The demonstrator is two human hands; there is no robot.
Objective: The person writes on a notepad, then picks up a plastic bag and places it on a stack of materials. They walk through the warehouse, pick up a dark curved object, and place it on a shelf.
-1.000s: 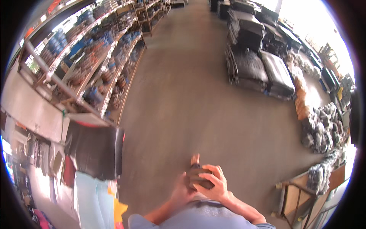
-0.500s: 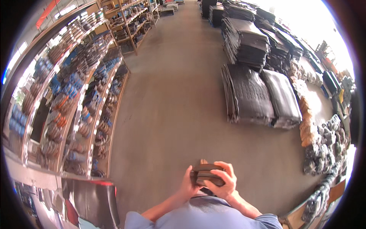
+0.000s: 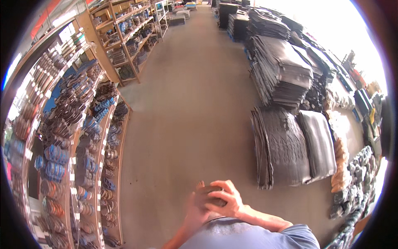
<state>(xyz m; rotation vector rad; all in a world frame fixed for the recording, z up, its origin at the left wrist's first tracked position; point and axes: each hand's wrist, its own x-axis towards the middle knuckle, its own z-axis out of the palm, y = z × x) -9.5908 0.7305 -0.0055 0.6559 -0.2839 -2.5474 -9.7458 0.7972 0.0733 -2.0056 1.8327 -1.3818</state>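
Note:
Close to my body, at the lower middle, both hands hold a small bundle of dark brown, curved flat pieces [image 3: 206,191]. My left hand [image 3: 196,211] is wrapped around its left side and is smeared by motion. Over its right side and front curl the fingers of my right hand [image 3: 230,202], closed on the bundle. Fingers cover much of it, so its exact kind cannot be made out. A small light brown tip [image 3: 200,184] sticks up at the bundle's far edge.
Along the left runs a tall shelf rack [image 3: 121,174] packed with blue, brown and orange curved pieces. Another wooden rack [image 3: 124,37] stands farther on. At right lie piled black sheets [image 3: 286,149] and taller stacks [image 3: 282,70]. Grey floor [image 3: 186,112] runs between, with wrapped bundles [image 3: 360,174] beyond.
The racks and black stacks have shifted lower in the picture, the near stacks also rightward. My hands and the bundle now appear slightly farther left, still together.

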